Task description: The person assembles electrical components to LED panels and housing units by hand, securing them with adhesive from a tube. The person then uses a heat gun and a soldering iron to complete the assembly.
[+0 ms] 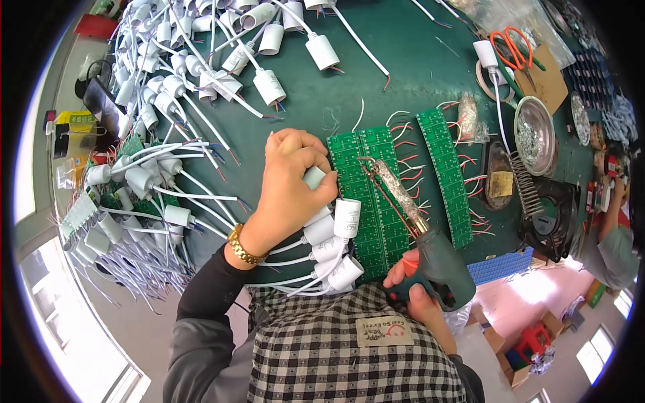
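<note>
The left hand [295, 171] is pinching a white socket [314, 176] just beside the far-left edge of a green circuit-board panel [353, 195]. The right hand [415, 289] is gripping a soldering gun [443, 265], its tip pointing at the panel's far part; contact cannot be told. The panel is lying between cabled sockets [329, 250] at near left and a separate board strip [447, 181] at right. The operator is apparently joining socket leads to the panel. The next move is probably calling for holding the socket steady while bringing the tip onto the joint.

Circuit boards [447, 180] on green tabletop [410, 74]
</note>
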Motion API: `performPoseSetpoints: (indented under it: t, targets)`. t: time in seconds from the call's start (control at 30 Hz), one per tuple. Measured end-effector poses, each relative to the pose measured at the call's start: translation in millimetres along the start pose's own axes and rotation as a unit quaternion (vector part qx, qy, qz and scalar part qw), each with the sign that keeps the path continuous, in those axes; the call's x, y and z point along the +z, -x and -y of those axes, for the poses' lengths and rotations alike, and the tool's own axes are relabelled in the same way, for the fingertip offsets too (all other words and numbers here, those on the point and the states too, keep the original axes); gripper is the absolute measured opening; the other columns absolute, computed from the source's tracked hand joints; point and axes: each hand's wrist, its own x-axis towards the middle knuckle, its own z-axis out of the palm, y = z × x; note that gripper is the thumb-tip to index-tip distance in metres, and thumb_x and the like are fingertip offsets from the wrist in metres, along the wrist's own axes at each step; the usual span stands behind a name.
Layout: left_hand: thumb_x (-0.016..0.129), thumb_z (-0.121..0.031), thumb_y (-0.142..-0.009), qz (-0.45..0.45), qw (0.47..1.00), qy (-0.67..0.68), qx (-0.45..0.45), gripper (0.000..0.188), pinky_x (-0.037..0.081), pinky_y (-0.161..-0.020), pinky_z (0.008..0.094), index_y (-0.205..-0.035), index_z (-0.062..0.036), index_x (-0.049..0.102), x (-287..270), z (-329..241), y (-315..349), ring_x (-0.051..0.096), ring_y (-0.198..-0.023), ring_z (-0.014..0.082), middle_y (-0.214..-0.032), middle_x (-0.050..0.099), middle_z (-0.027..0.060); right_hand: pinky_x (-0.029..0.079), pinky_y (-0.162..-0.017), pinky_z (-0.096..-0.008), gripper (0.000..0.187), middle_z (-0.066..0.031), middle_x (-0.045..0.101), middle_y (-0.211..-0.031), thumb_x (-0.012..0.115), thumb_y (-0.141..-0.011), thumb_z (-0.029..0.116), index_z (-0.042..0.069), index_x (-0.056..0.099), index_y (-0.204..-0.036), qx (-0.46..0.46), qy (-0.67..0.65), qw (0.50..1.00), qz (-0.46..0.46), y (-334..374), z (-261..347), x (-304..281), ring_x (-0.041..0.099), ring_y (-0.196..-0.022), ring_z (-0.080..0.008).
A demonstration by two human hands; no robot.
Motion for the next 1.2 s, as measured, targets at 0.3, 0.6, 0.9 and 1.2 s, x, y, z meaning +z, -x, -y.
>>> performPoseSetpoints:
  t: [0.3,0.6,0.9,1.2]
  targets:
    - [0.068,-0.003,-0.066,-0.031,0.999,0.026,-0.022,0.013,0.027,-0.101,0.0536,-0.071,-0.0047,0.056,4,3,4,0.052,-0.102,0.0302,-0.093,0.06,0.0047,0.048,-0.071,-0.035,0.059,-0.0088,0.053,-0.086,0.067,-0.084,0.04,0.003,0.042,-0.124,-0.034,0.135,0.988,0.07,1,-13,-18,0.056,-0.077,-0.0216]
    - [0.068,-0.002,-0.066,-0.036,0.998,0.029,-0.034,0.013,0.028,-0.101,0.0552,-0.072,-0.0051,0.056,4,1,6,0.051,-0.106,0.0322,-0.093,0.06,0.004,0.049,-0.055,-0.0313,0.007,-0.0016,0.065,-0.072,0.063,-0.071,0.015,0.012,0.064,-0.077,-0.1,0.372,0.923,0.013,-2,5,-8,0.062,-0.062,-0.0224]
    - [0.067,-0.002,-0.066,-0.047,0.998,0.025,-0.027,0.016,0.029,-0.101,0.0514,-0.073,-0.0051,0.053,7,4,7,0.052,-0.106,0.0327,-0.093,0.059,0.0055,0.049,-0.055,-0.0316,0.01,-0.0015,0.065,-0.074,0.066,-0.069,0.014,0.012,0.066,-0.079,-0.11,0.447,0.886,0.052,-3,9,-11,0.063,-0.065,-0.0232]
    - [0.067,-0.003,-0.066,-0.056,0.998,0.021,-0.024,0.015,0.03,-0.1,0.0518,-0.072,-0.0047,0.054,8,5,8,0.052,-0.105,0.033,-0.091,0.059,0.0056,0.048,-0.057,-0.0289,0.008,-0.0019,0.065,-0.071,0.065,-0.075,0.018,0.01,0.064,-0.074,-0.084,0.351,0.932,-0.008,-4,10,1,0.062,-0.063,-0.0201]
